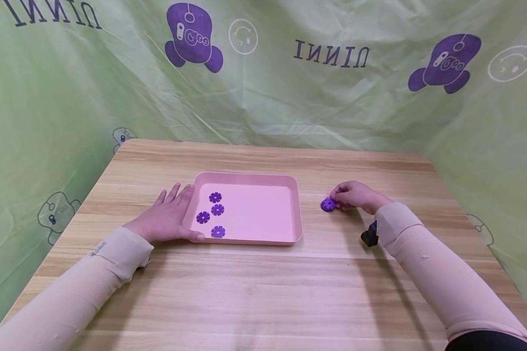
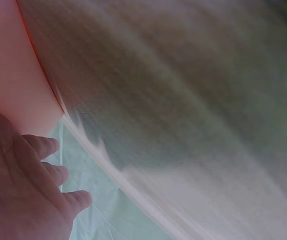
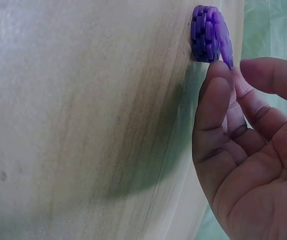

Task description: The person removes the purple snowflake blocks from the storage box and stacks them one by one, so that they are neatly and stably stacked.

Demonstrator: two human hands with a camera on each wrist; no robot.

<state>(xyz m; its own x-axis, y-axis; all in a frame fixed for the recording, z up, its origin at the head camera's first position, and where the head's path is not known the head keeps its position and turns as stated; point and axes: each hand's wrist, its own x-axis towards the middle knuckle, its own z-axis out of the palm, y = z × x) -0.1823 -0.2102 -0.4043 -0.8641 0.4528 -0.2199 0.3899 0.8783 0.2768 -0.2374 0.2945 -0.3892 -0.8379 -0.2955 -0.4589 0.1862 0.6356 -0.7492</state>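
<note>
A pink tray (image 1: 259, 214) lies on the table with several purple snowflake discs (image 1: 217, 209) flat in its left part. My left hand (image 1: 164, 222) rests against the tray's left side, fingers spread and thumb along the front rim. In the left wrist view, the palm (image 2: 26, 185) is beside the tray's pink wall (image 2: 18, 65). Right of the tray, my right hand (image 1: 355, 196) is at a small stack of purple discs (image 1: 327, 205). Its fingertips pinch the edge of the top disc (image 3: 224, 40), which tilts away from the stack (image 3: 202, 35) in the right wrist view.
The wooden table (image 1: 263, 292) extends on all sides of the tray. A green printed cloth (image 1: 263, 97) hangs behind it and at both sides. A black device (image 1: 370, 235) sits under the right wrist, close above the table.
</note>
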